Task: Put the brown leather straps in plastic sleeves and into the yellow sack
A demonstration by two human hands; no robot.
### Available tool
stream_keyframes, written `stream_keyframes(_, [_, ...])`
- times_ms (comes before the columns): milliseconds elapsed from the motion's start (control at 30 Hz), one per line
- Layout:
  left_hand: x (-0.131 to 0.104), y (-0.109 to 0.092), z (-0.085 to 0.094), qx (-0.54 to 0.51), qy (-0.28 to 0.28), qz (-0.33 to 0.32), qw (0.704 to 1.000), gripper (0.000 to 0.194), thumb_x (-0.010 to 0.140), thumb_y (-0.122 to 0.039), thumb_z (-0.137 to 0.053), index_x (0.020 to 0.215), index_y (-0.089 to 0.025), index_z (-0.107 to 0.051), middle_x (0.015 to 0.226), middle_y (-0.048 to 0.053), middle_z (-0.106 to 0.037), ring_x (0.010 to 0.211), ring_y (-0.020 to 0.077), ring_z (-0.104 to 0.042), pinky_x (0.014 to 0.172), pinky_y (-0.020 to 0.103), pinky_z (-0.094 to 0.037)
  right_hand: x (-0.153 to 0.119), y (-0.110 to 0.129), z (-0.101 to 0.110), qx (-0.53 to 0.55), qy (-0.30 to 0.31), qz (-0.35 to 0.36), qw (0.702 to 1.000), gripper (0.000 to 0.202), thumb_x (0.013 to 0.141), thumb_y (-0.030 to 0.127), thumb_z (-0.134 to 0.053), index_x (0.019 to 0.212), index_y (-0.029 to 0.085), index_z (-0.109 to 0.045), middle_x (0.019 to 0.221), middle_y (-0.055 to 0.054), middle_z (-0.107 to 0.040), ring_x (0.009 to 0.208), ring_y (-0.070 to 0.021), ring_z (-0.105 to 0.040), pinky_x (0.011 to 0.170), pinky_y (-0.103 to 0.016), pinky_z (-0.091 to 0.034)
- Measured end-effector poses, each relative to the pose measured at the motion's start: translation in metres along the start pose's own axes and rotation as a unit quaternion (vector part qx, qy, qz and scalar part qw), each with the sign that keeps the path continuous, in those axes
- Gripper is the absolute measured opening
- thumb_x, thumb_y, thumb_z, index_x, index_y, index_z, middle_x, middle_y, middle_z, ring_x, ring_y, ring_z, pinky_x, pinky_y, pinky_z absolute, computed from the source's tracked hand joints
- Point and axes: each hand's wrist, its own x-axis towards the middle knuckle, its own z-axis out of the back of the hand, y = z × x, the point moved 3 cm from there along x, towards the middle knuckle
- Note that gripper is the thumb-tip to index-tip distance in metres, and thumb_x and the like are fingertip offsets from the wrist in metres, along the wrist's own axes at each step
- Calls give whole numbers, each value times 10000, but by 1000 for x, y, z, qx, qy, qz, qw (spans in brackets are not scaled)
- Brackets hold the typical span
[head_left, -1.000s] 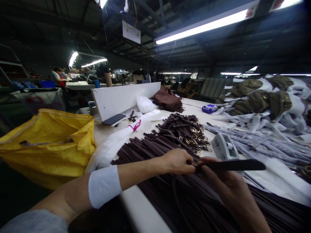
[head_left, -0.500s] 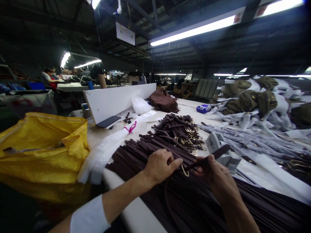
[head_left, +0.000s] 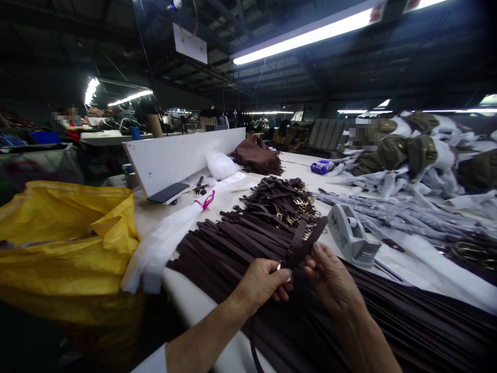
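Observation:
My left hand (head_left: 261, 285) is closed around a dark brown strap, thumb pressed over a gold metal fitting (head_left: 279, 265) that is mostly covered. Thumb and fingers of my right hand (head_left: 334, 277) pinch the same brown strap (head_left: 310, 242) near its free end, which points up and to the right. A thin length of strap hangs below my left hand. Under both hands lies a wide layer of long dark brown straps (head_left: 229, 243). Just beyond them is a heap of short straps (head_left: 267, 199) with gold hooks.
A grey tape dispenser (head_left: 351, 235) stands right of the straps. White-wrapped straps and olive bags (head_left: 388, 155) pile up at the right. At the left are a yellow sack (head_left: 112, 217), a white board (head_left: 186, 158) and a phone (head_left: 167, 192). A fringed brown bag (head_left: 258, 154) lies behind.
My right hand has moved left, closer to my left hand. The gold fitting, which showed between the hands, is now mostly under my left thumb. The view has shifted slightly.

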Motion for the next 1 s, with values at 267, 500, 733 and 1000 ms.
stream_keyframes(267, [2, 6, -15, -72, -12, -3, 997, 323, 688, -392, -576, 763, -78, -582, 755, 61, -597, 567, 93, -542, 500, 188, -413, -17, 11, -10, -16, 26, 31, 999, 271, 714, 376, -722, 861, 207, -571, 642, 53, -567, 435, -41, -450, 394, -127, -422])
stream_keyframes(500, [9, 2, -4, -109, -109, -109, 982, 371, 737, -430, -600, 817, -68, -600, 695, 23, -558, 607, 83, -492, 598, 192, -413, -26, 6, -9, -201, 82, -111, 970, 381, 744, 524, -626, 707, 172, -484, 411, 75, -445, 339, -29, -342, 338, -103, -240])
stream_keyframes(733, [3, -4, 8, -8, -149, -177, 973, 280, 825, -350, -496, 812, -99, -620, 697, 11, -556, 681, 114, -496, 647, 203, -404, -15, -16, -4, -313, 94, -84, 941, 415, 747, 587, -547, 709, 188, -441, 315, 93, -391, 259, -32, -244, 301, -128, -153])
stream_keyframes(1000, [-9, 4, -4, 273, -193, -294, 895, 215, 870, -206, -395, 803, -121, -580, 777, 51, -581, 721, 143, -534, 679, 244, -428, -10, -23, -8, -306, 40, 10, 951, 386, 774, 561, -539, 750, 182, -472, 362, 104, -348, 284, -42, -275, 306, -136, -171])
